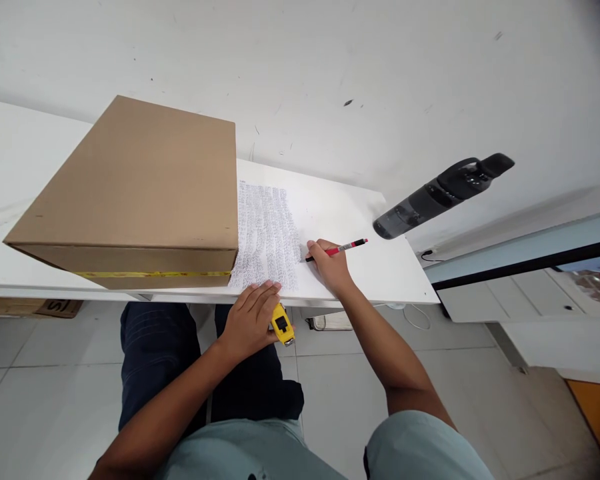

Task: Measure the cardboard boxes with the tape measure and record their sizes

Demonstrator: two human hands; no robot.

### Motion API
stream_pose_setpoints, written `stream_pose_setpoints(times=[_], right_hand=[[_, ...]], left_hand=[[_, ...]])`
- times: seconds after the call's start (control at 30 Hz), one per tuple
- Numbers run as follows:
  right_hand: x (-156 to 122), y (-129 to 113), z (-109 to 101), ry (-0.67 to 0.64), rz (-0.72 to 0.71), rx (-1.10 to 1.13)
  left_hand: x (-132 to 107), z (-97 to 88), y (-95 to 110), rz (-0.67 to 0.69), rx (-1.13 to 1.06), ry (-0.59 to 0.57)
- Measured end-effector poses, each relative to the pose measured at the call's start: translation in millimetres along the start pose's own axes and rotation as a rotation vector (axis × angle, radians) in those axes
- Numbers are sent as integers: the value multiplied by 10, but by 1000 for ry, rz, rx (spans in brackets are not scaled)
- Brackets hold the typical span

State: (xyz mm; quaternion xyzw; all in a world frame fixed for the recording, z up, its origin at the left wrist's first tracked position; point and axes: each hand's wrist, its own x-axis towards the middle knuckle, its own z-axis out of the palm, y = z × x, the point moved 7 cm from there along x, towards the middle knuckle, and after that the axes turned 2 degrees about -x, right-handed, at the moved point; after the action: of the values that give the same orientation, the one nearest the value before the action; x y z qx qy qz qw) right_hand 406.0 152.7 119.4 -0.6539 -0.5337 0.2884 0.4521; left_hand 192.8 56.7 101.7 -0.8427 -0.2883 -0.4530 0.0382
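My right hand (330, 269) is closed around a red and black pen (347, 246), its tip low over the right edge of the paper. Dense handwriting in columns covers the paper (267, 230), which lies flat beside the cardboard box. At the table's front edge, my left hand (253, 317) grips a yellow tape measure (282, 324) between thumb and palm, with its fingertips resting on the paper's lower edge. A large closed cardboard box (145, 180) stands left of the paper. Along its lower front side runs a yellow strip (155, 274) with dark marks.
A dark bottle (440, 195) stands at the right of the white table (375, 280), near the wall. Below are my legs and a tiled floor (340, 400), with a loose white cable (417, 319). Farther right is a white cabinet (525, 297).
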Motion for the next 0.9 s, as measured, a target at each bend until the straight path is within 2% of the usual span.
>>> stream_pose_setpoints(times=[0.27,0.67,0.9], right_hand=[[-2,38,-32,45,-2,-7],[12,64,-26,28,-13,-3],[2,15,-83,134,-40,-44]], left_hand=[[-30,33,-14,-1,-15,-5],[-42,24,-14,5,-8,-5],[-60,36,-13,-1,-16,-27]])
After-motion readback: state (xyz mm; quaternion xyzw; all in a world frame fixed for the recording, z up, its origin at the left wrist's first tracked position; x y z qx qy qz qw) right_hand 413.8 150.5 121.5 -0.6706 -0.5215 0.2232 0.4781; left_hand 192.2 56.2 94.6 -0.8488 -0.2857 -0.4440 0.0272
